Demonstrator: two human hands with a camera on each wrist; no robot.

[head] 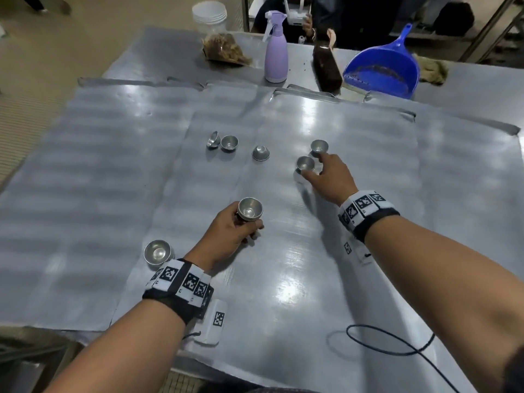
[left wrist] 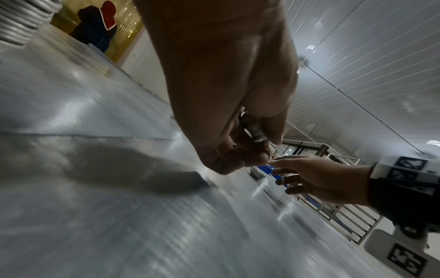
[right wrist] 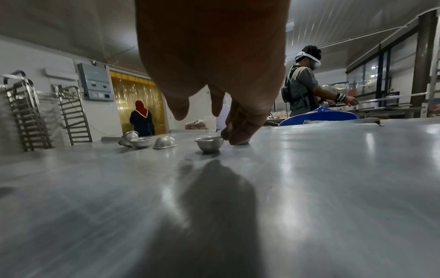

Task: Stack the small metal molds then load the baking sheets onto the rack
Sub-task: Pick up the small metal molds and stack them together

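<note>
My left hand (head: 246, 224) grips a small round metal mold (head: 250, 209) mouth-up just above the table; only a sliver of that mold (left wrist: 256, 132) shows between the curled fingers in the left wrist view. My right hand (head: 314, 168) reaches forward with its fingers spread, empty. The thumb is beside an upright mold (head: 305, 163) and the fingertips (right wrist: 240, 131) come down to the right of it, next to a second upright mold (head: 319, 146). Further left sit a tipped mold (head: 213, 139), an upright one (head: 229, 142) and an upside-down one (head: 260, 153). One more mold (head: 157, 251) stands by my left wrist.
Flat baking sheets (head: 85, 165) cover the table. At its far edge stand a purple spray bottle (head: 275, 52), a brush (head: 326, 66), a blue dustpan (head: 382, 69) and a bag (head: 224, 49). Tray racks (right wrist: 23, 116) stand by the wall. Other people work beyond.
</note>
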